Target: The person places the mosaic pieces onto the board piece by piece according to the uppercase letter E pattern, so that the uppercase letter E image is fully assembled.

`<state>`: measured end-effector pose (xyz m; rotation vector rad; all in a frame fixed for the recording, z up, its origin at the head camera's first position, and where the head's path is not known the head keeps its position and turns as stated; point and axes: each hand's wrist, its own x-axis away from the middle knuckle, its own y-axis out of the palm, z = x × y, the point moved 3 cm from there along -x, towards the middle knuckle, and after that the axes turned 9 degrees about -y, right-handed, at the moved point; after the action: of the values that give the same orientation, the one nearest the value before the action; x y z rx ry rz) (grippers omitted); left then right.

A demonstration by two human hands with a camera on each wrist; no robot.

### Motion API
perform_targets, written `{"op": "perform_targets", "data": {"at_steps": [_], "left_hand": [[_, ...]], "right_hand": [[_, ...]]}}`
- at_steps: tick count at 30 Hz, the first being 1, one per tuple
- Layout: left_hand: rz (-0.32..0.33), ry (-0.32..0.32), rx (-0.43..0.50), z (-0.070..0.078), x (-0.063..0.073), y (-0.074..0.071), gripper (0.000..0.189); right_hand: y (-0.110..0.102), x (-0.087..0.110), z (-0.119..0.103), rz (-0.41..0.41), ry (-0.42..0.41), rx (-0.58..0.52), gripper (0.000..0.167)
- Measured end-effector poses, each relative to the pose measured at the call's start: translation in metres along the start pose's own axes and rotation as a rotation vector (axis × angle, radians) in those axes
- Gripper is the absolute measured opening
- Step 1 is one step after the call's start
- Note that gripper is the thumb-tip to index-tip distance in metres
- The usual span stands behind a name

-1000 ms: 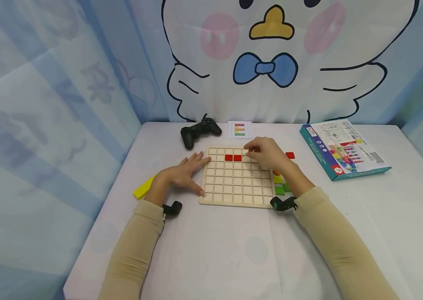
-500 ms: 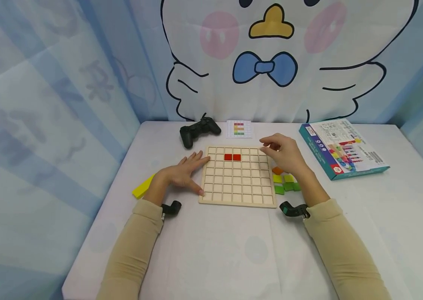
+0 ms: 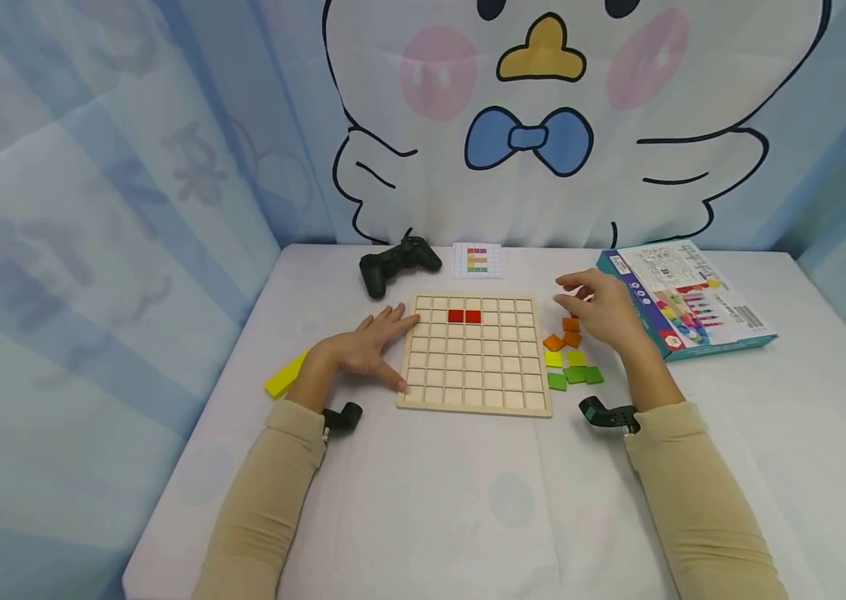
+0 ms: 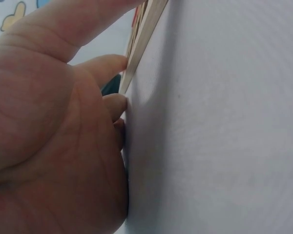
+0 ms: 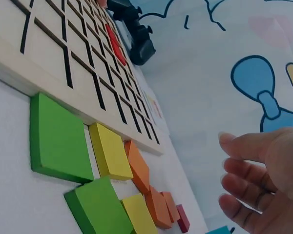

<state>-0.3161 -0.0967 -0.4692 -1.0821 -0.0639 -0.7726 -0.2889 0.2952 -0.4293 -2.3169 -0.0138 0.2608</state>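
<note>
A wooden grid board (image 3: 477, 358) lies mid-table with two red square tiles (image 3: 464, 317) side by side near its far edge. My left hand (image 3: 362, 346) is spread along the board's left side, thumb and a fingertip against the frame; the left wrist view shows that hand (image 4: 63, 112) beside the wooden edge. Over the far end of the loose tiles, right of the board, my right hand (image 3: 603, 312) hovers with loosely bent fingers. In the right wrist view this hand (image 5: 271, 180) holds nothing. A red tile (image 5: 183, 218) lies beyond the orange tiles (image 5: 158, 209), mostly hidden in the head view.
Yellow tiles (image 3: 576, 358) and green tiles (image 3: 558, 382) lie close to the board's right edge. A printed pattern card (image 3: 478, 261) and a black game controller (image 3: 400, 262) are behind it. A box (image 3: 688, 300) stands at right, a yellow bar (image 3: 287, 375) at left.
My right hand has moved right, from over the board near the red tiles to above the loose tiles, uncovering the orange ones. My left hand has stayed put.
</note>
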Motion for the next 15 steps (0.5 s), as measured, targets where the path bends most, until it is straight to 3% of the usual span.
{"op": "perform_targets", "data": {"at_steps": [9, 15], "left_hand": [[-0.001, 0.010, 0.006, -0.001, 0.000, 0.001, 0.126], [-0.002, 0.017, -0.003, 0.000, 0.000, 0.000, 0.127]], "right_hand": [[-0.003, 0.002, 0.012, 0.052, 0.050, 0.007, 0.040], [-0.001, 0.003, 0.023, 0.017, 0.118, -0.001, 0.040]]}}
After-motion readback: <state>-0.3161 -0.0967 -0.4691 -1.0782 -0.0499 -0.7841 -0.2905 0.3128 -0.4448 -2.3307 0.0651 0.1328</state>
